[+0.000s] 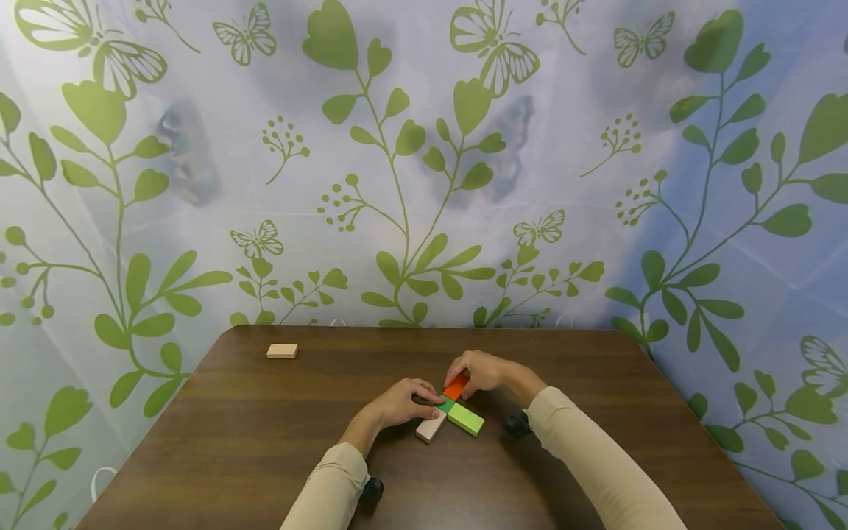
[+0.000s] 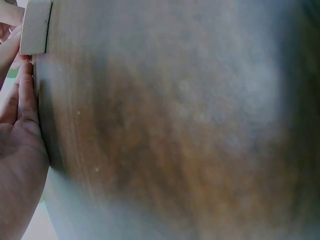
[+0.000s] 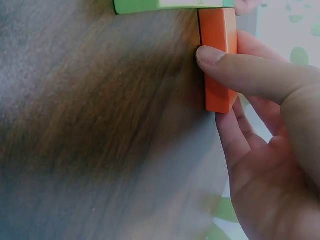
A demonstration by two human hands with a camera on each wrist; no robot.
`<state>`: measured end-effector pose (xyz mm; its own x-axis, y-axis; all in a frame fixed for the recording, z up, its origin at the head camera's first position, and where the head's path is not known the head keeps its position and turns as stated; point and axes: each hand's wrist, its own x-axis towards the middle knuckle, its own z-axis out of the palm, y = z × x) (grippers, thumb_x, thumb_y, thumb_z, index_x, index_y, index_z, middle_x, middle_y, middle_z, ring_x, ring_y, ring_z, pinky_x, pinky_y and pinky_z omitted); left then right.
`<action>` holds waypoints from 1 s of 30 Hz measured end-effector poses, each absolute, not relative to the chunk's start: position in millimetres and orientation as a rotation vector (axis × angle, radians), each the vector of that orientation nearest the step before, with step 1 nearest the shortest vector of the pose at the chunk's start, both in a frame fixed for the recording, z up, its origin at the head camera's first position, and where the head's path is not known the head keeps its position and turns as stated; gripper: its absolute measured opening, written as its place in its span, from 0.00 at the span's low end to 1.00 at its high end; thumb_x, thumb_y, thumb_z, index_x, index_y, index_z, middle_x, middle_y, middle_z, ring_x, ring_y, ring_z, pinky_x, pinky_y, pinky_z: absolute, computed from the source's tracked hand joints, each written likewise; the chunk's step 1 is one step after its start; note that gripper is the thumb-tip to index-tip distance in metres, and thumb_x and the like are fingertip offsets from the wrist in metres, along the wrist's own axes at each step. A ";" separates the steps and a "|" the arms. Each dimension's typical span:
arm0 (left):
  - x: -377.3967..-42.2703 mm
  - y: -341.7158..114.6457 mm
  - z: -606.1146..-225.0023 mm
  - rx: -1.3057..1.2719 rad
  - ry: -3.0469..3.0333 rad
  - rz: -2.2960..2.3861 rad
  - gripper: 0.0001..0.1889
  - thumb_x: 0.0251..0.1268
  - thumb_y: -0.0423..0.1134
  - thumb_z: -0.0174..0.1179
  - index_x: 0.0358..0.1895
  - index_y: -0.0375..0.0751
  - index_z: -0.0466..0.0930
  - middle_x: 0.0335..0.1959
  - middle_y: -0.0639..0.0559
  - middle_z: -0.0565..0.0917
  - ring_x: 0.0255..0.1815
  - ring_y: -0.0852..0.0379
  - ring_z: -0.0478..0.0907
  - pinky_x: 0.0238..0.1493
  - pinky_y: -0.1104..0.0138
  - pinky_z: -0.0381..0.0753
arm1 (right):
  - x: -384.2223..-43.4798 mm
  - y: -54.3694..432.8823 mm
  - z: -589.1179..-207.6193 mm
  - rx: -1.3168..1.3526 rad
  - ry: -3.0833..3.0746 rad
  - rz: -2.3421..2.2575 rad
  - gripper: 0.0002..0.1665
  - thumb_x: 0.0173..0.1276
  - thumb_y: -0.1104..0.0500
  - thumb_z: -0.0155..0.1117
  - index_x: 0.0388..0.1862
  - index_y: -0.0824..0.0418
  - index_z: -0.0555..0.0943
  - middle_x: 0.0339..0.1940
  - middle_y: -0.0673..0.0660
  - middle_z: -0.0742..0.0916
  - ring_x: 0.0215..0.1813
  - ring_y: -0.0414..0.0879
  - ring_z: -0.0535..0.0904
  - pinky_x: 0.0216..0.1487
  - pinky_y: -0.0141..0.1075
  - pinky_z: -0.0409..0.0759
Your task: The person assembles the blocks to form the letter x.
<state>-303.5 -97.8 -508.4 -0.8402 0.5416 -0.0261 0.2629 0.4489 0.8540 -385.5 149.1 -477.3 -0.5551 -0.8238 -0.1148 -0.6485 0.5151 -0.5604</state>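
Near the middle of the table, flat rectangular blocks meet end to end like a cross. My right hand (image 1: 482,370) pinches the orange block (image 3: 216,85) between thumb and fingers, the thumb lying along its side in the right wrist view. My left hand (image 1: 400,403) has its thumb and fingers about the green block (image 1: 446,404) at the centre, partly covering it. A plain wooden block (image 1: 430,428) extends toward me, its end by the left thumb; the left wrist view shows this wooden block (image 2: 36,27) too. The lime-green block (image 1: 466,419) points to the near right, with no hand on it.
Another plain wooden block (image 1: 282,351) lies alone near the table's far left edge. The dark brown wooden table (image 1: 278,456) has rounded far corners. Behind it hangs a pale curtain (image 1: 411,191) printed with green leaves and butterflies. Dark wrist devices (image 1: 517,425) sit under both forearms.
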 end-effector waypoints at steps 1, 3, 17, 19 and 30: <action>-303.4 -97.8 -508.4 0.690 2.407 1.342 0.13 0.67 0.36 0.72 0.53 0.40 0.91 0.62 0.43 0.80 0.68 0.38 0.69 0.68 0.40 0.65 | -385.7 149.0 -478.2 -1.217 2.390 -0.665 0.19 0.59 0.70 0.79 0.49 0.56 0.91 0.54 0.49 0.87 0.54 0.44 0.80 0.56 0.39 0.79; -303.4 -97.8 -508.4 0.691 2.408 1.341 0.13 0.67 0.36 0.72 0.53 0.40 0.91 0.62 0.43 0.80 0.68 0.38 0.69 0.68 0.40 0.65 | -386.0 149.0 -479.7 -1.211 2.390 -0.674 0.19 0.59 0.70 0.79 0.49 0.56 0.91 0.54 0.49 0.86 0.56 0.46 0.79 0.58 0.40 0.78; -304.3 -97.7 -508.3 0.706 2.402 1.349 0.13 0.67 0.35 0.71 0.53 0.39 0.90 0.61 0.44 0.80 0.67 0.39 0.70 0.68 0.39 0.65 | -381.4 148.7 -479.9 -1.222 2.398 -0.681 0.20 0.60 0.69 0.78 0.51 0.57 0.91 0.54 0.50 0.85 0.57 0.49 0.78 0.60 0.43 0.78; -304.4 -97.7 -508.3 0.702 2.398 1.354 0.13 0.66 0.35 0.71 0.53 0.39 0.91 0.61 0.43 0.80 0.67 0.39 0.70 0.68 0.39 0.64 | -380.0 148.6 -479.8 -1.221 2.402 -0.681 0.20 0.60 0.69 0.78 0.51 0.57 0.91 0.55 0.51 0.85 0.57 0.49 0.78 0.60 0.44 0.78; -302.5 -97.9 -509.1 0.699 2.393 1.363 0.13 0.67 0.35 0.72 0.52 0.38 0.91 0.63 0.41 0.79 0.68 0.38 0.69 0.69 0.39 0.64 | -377.4 149.2 -481.4 -1.177 2.439 -0.663 0.22 0.60 0.69 0.78 0.54 0.54 0.89 0.58 0.51 0.83 0.58 0.50 0.78 0.58 0.44 0.79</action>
